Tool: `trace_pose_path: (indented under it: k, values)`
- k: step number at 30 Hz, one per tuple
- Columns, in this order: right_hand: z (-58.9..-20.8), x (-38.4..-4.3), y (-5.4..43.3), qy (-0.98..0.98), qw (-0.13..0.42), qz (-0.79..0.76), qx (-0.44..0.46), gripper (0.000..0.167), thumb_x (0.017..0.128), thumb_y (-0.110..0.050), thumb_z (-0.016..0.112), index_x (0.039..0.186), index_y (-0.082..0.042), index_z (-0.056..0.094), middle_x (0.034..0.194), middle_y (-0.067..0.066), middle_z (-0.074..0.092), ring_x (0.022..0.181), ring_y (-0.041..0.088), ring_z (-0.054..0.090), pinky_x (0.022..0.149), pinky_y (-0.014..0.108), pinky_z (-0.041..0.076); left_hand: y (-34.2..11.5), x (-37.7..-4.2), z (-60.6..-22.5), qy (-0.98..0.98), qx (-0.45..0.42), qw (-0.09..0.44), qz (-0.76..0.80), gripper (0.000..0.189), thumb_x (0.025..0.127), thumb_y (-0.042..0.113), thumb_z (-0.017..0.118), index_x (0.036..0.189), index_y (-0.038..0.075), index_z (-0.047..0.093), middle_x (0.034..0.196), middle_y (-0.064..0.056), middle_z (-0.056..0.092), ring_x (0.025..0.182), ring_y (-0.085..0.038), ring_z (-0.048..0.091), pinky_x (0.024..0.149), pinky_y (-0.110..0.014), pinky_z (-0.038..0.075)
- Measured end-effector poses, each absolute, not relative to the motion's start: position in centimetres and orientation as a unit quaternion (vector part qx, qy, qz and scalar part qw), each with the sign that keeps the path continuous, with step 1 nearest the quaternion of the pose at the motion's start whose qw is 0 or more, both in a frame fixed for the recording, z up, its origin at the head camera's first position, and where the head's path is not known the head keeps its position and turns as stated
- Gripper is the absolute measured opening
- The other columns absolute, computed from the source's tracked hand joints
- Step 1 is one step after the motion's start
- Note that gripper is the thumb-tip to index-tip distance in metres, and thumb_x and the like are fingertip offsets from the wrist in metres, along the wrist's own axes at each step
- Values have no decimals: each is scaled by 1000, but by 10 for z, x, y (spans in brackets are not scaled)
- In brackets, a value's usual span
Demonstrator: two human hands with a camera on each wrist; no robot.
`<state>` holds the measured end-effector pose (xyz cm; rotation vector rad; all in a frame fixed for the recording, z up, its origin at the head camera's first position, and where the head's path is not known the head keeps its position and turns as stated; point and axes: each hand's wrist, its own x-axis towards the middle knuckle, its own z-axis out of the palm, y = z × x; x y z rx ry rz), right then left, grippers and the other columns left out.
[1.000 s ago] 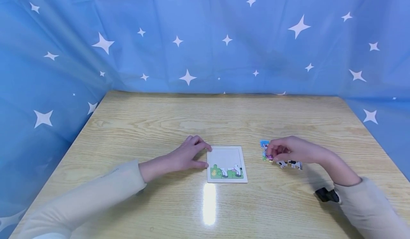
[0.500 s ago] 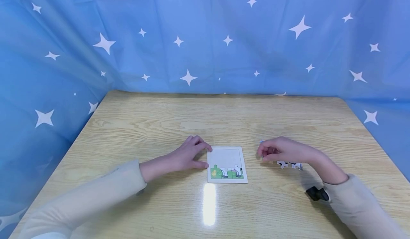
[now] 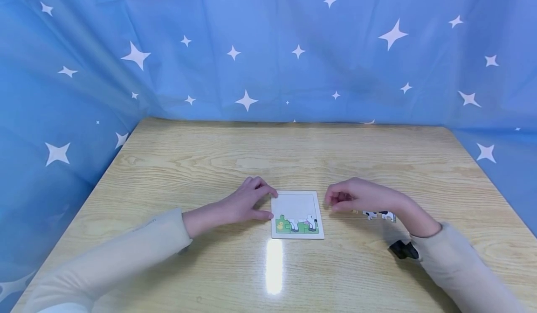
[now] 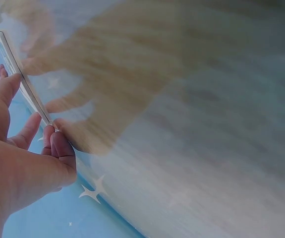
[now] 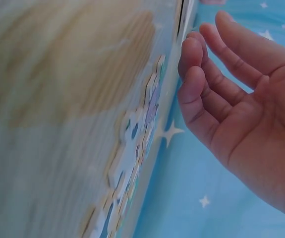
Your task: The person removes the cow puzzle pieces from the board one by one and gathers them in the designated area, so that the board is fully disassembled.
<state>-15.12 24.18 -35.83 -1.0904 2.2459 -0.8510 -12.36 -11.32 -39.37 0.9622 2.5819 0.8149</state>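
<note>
Left hand (image 3: 245, 203), thumb and forefinger wide apart, touched the board (image 3: 293, 205) at its fingertips; right hand (image 3: 354, 195) — loosely curled, thumb apart — was just beyond, pieces (image 3: 387, 216) near its wrist.

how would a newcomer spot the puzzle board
On the wooden table, look between the left hand and the right hand. There lies the puzzle board, touched by the left hand. Unlike the loose puzzle pieces near the right hand, it has a white border, a blank far part and fitted duck and cow-leg pieces along its near side.
</note>
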Motion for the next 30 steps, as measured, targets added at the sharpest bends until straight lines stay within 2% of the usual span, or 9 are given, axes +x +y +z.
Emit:
trace_pose_path:
  k: [10,30]
  values:
    - [-358,-152,224,817,252,-300,-423,10,104,-4,75,108,-14,74,89,-14,59,80,4,53,71,27,47,-112,-125,-393,891,335,129,279,49,99,22,85,143,8,67,130,-9,59,119,-26,47,101,-41,46]
    - [-360,-152,191,794,276,-303,-449,4,106,-7,73,110,-7,73,91,-13,62,82,3,55,74,26,50,-113,-124,-394,889,333,129,286,48,99,19,85,143,7,68,129,-9,58,119,-26,46,100,-41,45]
